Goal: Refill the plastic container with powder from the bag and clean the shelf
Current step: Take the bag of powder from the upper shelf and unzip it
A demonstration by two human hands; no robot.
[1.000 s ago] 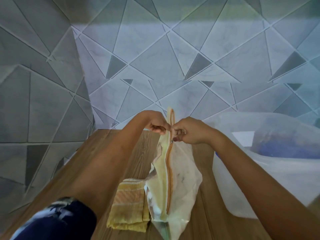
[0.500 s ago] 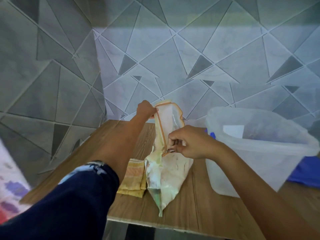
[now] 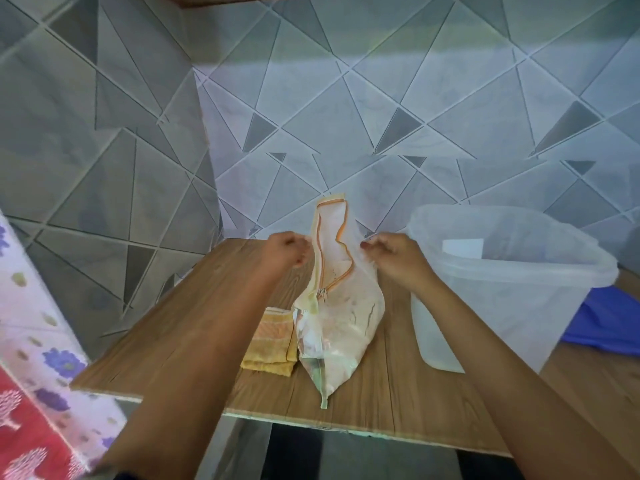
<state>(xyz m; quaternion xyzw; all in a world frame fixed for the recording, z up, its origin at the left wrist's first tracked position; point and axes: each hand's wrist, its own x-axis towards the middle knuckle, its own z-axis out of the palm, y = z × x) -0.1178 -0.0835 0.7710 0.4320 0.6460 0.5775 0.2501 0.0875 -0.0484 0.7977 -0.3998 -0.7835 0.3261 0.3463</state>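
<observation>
A clear zip bag (image 3: pixel 341 317) with an orange zipper stands on the wooden shelf (image 3: pixel 194 337), pale powder filling its lower half. The zipper is open down to the slider at mid-height. My left hand (image 3: pixel 284 252) pinches the bag's left upper edge, and my right hand (image 3: pixel 389 253) pinches the right upper edge, so the mouth is spread apart between them. The translucent plastic container (image 3: pixel 502 289) stands open just right of the bag, with no lid on it.
A folded yellow cloth (image 3: pixel 272 344) lies on the shelf against the bag's left side. A blue item (image 3: pixel 602 323) lies behind the container at the right. Tiled walls close the back and left. A flowered fabric (image 3: pixel 41 375) hangs at lower left.
My right hand has left the zipper slider and taken the bag's right edge. The zipper now stands open to mid-height and the mouth is pulled wider. The camera has drawn back.
</observation>
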